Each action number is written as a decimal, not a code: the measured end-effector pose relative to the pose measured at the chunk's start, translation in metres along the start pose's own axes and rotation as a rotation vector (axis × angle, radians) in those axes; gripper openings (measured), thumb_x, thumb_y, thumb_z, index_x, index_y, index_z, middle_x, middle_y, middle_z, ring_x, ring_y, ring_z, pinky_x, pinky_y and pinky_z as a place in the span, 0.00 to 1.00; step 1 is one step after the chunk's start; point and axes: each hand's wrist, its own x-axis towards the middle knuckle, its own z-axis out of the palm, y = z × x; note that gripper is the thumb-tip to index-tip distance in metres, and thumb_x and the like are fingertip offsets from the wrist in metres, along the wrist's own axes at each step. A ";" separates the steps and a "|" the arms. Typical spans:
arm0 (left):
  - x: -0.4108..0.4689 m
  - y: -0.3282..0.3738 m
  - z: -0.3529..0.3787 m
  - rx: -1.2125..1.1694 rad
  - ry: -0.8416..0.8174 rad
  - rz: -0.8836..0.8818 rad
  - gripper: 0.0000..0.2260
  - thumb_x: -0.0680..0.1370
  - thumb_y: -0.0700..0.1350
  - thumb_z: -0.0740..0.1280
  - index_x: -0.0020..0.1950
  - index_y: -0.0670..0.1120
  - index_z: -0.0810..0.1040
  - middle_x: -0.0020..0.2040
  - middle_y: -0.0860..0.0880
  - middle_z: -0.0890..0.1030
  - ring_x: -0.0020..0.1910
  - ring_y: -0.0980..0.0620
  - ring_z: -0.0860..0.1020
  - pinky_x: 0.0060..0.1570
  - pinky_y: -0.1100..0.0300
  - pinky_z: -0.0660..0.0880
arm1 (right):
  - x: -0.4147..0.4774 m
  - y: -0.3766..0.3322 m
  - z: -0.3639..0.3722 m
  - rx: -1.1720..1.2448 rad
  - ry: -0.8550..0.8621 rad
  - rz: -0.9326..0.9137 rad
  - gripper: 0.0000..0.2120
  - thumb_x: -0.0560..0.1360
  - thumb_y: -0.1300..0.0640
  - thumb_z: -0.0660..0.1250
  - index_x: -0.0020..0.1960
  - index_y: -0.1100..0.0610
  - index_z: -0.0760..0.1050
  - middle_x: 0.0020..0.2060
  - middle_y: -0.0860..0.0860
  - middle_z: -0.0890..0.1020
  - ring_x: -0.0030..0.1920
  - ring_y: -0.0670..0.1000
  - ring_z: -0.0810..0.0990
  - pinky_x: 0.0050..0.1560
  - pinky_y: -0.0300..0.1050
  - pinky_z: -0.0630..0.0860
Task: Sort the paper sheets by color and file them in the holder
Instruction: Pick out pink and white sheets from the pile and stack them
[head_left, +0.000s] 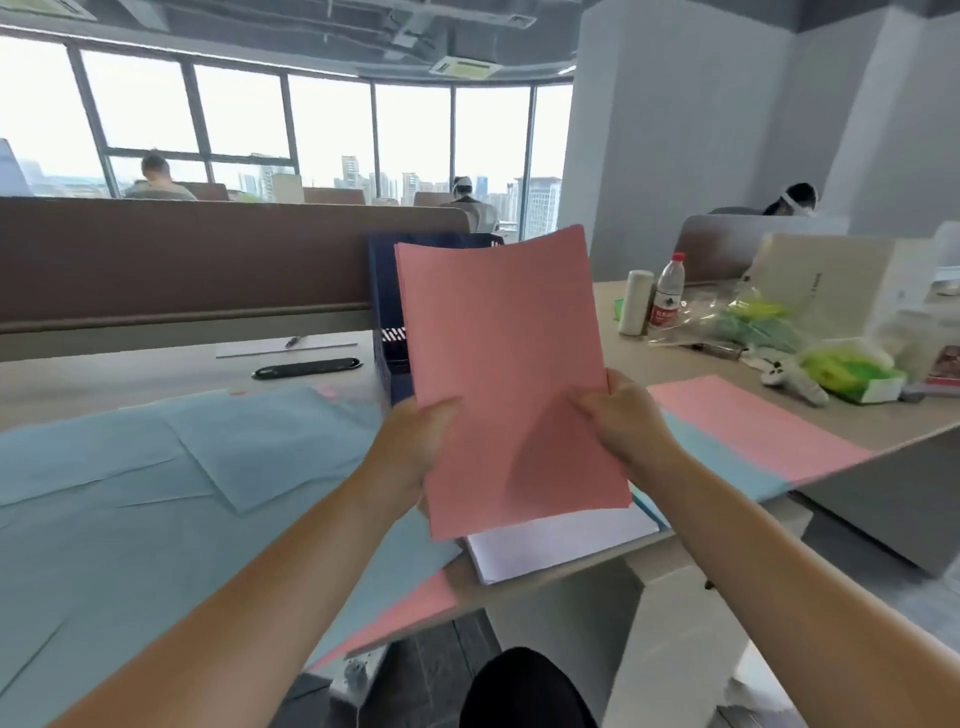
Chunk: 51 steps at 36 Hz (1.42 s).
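I hold a stack of pink sheets (504, 364) upright above the desk. My left hand (415, 441) grips its lower left edge, and my right hand (618, 415) grips its lower right edge, thumbs on the front. Behind the stack stands the dark blue file holder (385, 296), mostly hidden by the pink paper. Several light blue sheets (156, 467) lie spread over the desk at the left. A white stack (561, 545) lies under my hands, and more pink (753, 415) and blue (727, 462) sheets lie at the right.
A black pen case (306, 368) and a pen on white paper (291, 343) lie by the brown partition (182, 260). At the right are a water bottle (667, 291), a white cylinder (635, 301), plastic bags with green items (831, 369) and a box (831, 280). People sit at far desks.
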 end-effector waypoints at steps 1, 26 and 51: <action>0.009 -0.002 0.016 0.016 0.001 0.000 0.12 0.70 0.51 0.72 0.49 0.46 0.85 0.48 0.44 0.86 0.49 0.43 0.84 0.58 0.44 0.78 | 0.009 0.006 -0.011 -0.010 0.020 0.001 0.06 0.74 0.58 0.66 0.47 0.48 0.78 0.44 0.49 0.85 0.45 0.54 0.85 0.52 0.57 0.82; 0.132 -0.025 0.338 0.216 -0.140 0.054 0.11 0.77 0.40 0.58 0.47 0.54 0.77 0.46 0.50 0.82 0.47 0.47 0.81 0.44 0.55 0.77 | 0.196 0.140 -0.265 -0.201 0.212 0.119 0.11 0.72 0.61 0.67 0.53 0.51 0.80 0.40 0.49 0.84 0.39 0.50 0.83 0.34 0.41 0.77; 0.158 -0.056 0.449 0.461 0.100 -0.072 0.24 0.76 0.40 0.59 0.72 0.36 0.68 0.70 0.39 0.73 0.67 0.42 0.73 0.63 0.55 0.70 | 0.273 0.221 -0.357 -0.552 -0.156 0.154 0.22 0.77 0.60 0.71 0.69 0.61 0.71 0.53 0.56 0.77 0.51 0.55 0.77 0.48 0.43 0.72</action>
